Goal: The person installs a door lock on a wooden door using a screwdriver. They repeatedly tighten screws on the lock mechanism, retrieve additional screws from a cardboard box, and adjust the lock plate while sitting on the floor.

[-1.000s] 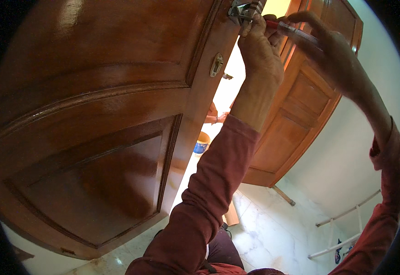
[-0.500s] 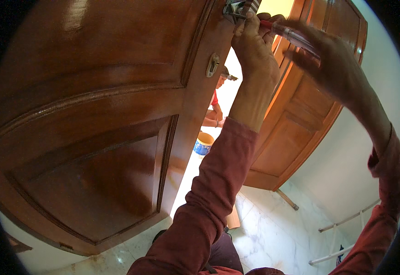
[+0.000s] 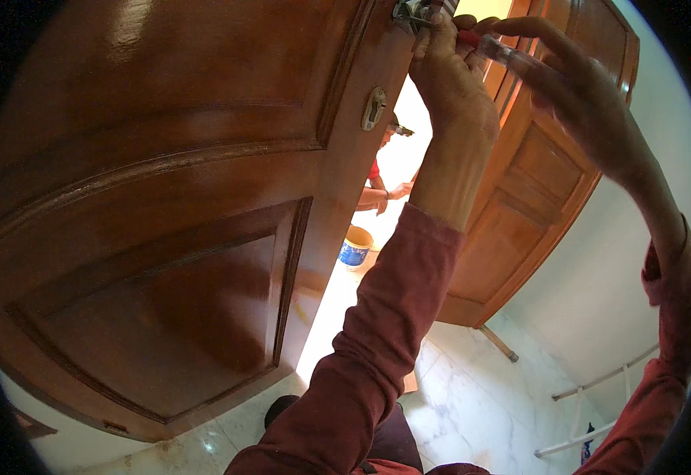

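Observation:
At the top of the view, my left hand [image 3: 458,91] is closed with its thumb and fingers around the front of a screwdriver [image 3: 494,49], beside the door edge. The screwdriver has a clear handle and a red collar. My right hand [image 3: 579,95] is around the handle's rear, its forefinger reaching forward over the collar. Just left of my left thumb is a metal door fitting [image 3: 410,14], partly cut off by the picture's edge. The screwdriver's tip is hard to make out there. Below it, an oval keyhole plate [image 3: 373,108] is set in the brown wooden door [image 3: 203,166].
A second wooden door leaf [image 3: 520,198] stands at the right against a pale wall. Through the gap, another person [image 3: 377,186] in red is bent near a blue and yellow bucket [image 3: 356,247]. A white metal rack [image 3: 599,404] stands on the marble floor [image 3: 472,396] at lower right.
My right hand's fingers have shifted on the handle, with the forefinger now stretched toward the collar. My left hand and the view have moved slightly. The other person's arm has moved.

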`<action>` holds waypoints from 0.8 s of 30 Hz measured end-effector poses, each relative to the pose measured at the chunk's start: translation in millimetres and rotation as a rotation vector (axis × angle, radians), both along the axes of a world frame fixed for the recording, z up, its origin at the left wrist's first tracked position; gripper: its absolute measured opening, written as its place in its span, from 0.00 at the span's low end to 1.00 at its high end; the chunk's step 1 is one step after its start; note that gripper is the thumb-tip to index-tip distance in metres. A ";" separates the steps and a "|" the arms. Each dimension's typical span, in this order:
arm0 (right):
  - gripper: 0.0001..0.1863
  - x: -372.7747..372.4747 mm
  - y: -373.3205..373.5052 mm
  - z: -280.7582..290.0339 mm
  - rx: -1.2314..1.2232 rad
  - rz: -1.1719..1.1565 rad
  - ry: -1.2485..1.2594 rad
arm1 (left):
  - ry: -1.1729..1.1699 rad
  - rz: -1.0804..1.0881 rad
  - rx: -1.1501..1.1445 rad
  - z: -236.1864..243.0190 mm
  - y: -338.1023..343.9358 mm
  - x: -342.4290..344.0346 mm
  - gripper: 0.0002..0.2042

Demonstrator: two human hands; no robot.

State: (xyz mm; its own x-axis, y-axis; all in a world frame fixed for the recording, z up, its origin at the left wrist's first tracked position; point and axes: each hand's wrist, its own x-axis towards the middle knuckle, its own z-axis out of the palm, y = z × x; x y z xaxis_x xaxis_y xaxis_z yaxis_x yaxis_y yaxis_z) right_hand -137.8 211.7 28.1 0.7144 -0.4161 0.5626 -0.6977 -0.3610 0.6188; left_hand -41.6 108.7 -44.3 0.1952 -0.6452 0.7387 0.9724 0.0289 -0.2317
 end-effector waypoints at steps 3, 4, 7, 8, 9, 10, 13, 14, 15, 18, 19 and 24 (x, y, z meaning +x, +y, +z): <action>0.24 7.7 2.5 -7.5 -0.517 -0.200 0.580 | -0.044 0.078 -0.030 -5.6 -8.8 -3.8 0.16; 0.25 10.6 6.8 -7.2 -0.581 -0.325 0.673 | -0.058 0.096 -0.047 -4.7 -10.8 -3.1 0.16; 0.21 25.3 16.6 -8.2 -0.291 -0.476 0.289 | 0.140 -0.138 0.015 3.5 -2.3 -10.3 0.14; 0.19 28.6 17.9 -8.7 -0.171 -0.466 0.074 | 0.107 -0.147 0.013 3.1 6.9 -3.3 0.15; 0.19 34.4 21.0 -5.4 0.014 -0.380 -0.249 | 0.074 -0.158 0.010 2.5 15.7 5.1 0.15; 0.20 40.7 23.7 -3.1 0.210 -0.267 -0.583 | 0.028 -0.149 0.013 1.4 21.4 12.8 0.16; 0.21 48.1 29.2 8.0 0.499 -0.171 -0.890 | 0.018 -0.092 0.027 6.4 8.5 7.1 0.16; 0.20 48.6 30.4 10.2 0.545 -0.184 -0.879 | -0.125 0.207 0.056 2.1 4.8 5.9 0.17; 0.19 46.1 31.1 9.1 0.378 -0.187 -0.630 | -0.269 0.506 0.082 -3.7 0.6 5.3 0.17; 0.18 26.4 22.8 2.7 -0.142 -0.187 0.136 | -0.217 0.247 0.098 -0.6 8.1 10.7 0.18; 0.18 20.6 19.9 0.5 -0.315 -0.185 0.393 | -0.119 -0.034 0.091 1.5 10.8 11.7 0.18; 0.20 10.0 12.1 8.1 -0.415 -0.245 0.604 | 0.099 0.784 -0.146 3.4 -22.5 -8.7 0.18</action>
State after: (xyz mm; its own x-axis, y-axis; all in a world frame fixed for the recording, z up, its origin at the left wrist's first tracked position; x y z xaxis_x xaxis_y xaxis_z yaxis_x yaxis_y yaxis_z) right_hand -127.7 223.8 36.2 0.8620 -0.4419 0.2485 -0.2256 0.1047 0.9686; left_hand -50.2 86.2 -40.8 0.6202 -0.1913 0.7608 0.6564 0.6575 -0.3698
